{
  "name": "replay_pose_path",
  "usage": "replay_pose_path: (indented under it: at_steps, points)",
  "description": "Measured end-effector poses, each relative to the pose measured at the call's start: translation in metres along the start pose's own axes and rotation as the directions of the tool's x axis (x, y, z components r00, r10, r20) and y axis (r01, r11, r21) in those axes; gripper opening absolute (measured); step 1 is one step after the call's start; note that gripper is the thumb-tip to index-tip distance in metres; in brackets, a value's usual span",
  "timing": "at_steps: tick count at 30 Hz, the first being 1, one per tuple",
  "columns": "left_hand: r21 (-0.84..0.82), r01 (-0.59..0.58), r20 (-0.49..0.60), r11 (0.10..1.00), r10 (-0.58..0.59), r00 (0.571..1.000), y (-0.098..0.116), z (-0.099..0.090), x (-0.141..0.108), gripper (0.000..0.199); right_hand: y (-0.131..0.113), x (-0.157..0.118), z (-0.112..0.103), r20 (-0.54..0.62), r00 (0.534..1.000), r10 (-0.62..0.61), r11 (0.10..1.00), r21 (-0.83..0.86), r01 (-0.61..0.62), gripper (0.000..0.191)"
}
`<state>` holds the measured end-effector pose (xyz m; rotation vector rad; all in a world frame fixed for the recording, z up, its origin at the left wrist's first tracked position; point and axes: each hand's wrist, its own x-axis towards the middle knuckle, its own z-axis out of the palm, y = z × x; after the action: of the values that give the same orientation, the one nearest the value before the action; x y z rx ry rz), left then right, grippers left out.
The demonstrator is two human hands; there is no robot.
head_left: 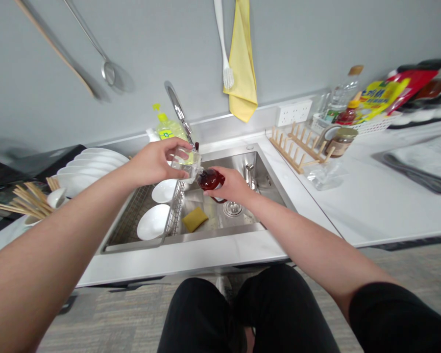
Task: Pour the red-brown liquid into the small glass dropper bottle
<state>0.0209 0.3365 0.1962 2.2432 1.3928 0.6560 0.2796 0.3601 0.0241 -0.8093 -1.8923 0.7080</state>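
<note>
The left hand grips one clear cup just beside the chrome faucet. The right hand clenches one dark red bottle, apparently tipped toward the cup, above the steel sink. Below lie one yellow sponge and two white bowls, with open basin to their right.

Left hand: grips a clear plastic container from the side. Right hand: wraps a bottle of dark red liquid, tilted, its neck against the container. Stainless sink: yellow sponge at 6 o'clock; white bowl at 8 o'clock, on a wire rack. From the sink: chrome faucet at 12 o'clock; wooden dish rack at 2 o'clock; white plates at 10 o'clock.
</note>
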Motion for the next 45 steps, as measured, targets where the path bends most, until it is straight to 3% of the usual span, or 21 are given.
replay_pose_path:
  at_steps: [9, 27, 45]
  points:
    - [0.048, -0.018, 0.010, 0.999, 0.017, 1.000, 0.007, -0.002, 0.004, 0.080, 0.003, 0.000, 0.001, -0.014, 1.000, -0.017, 0.999, 0.033, 0.018, 0.072]
    - [0.127, -0.015, 0.021, 0.992, 0.012, 1.000, 0.015, 0.000, 0.010, 0.078, 0.006, 0.001, 0.002, 0.014, 0.997, 0.070, 0.998, -0.004, -0.070, 0.074]
    - [0.138, -0.023, 0.061, 0.990, 0.015, 0.998, 0.013, 0.002, 0.013, 0.074, 0.008, 0.001, 0.003, 0.034, 0.996, 0.078, 0.997, -0.006, -0.078, 0.073]
